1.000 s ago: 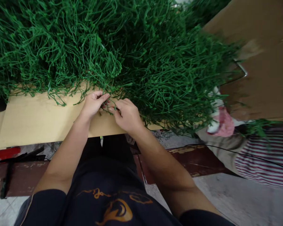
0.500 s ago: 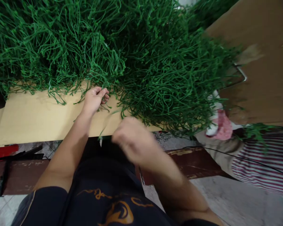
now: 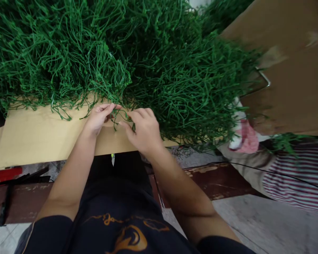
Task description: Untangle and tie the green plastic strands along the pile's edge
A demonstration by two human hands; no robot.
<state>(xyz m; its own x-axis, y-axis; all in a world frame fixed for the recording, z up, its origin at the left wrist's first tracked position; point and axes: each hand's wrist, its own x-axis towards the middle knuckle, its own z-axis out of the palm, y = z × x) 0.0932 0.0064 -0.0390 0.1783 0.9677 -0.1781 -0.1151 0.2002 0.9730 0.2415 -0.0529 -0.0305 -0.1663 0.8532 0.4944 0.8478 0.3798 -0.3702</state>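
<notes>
A great heap of thin green plastic-looking stems point(image 3: 76, 53) covers the far side of a cardboard-covered worktop point(image 3: 45, 137). My left hand point(image 3: 99, 117) is at the heap's near edge, thumb and forefinger pinched on a green stem point(image 3: 116, 120). To its right, my right hand point(image 3: 146, 132) has thumb and forefinger apart, close to the same stem. Whether its fingertips touch the stem is unclear. Between my forearms, a small pointed blade point(image 3: 113, 160) with a yellow-green base sticks out from the worktop's near edge.
A large brown cardboard sheet point(image 3: 294, 77) stands at the right with a bent metal rod point(image 3: 265, 78). Below it are a person's striped garment point(image 3: 299, 173) and a pink-and-white cloth point(image 3: 245, 137). A dark cable point(image 3: 243, 168) crosses a brown bench point(image 3: 217, 181). A red object point(image 3: 6, 173) lies lower left.
My right hand has moved up and forward from the worktop's near edge to beside my left hand, and its fingers have opened. My left hand stays pinched near the heap. The view has shifted slightly.
</notes>
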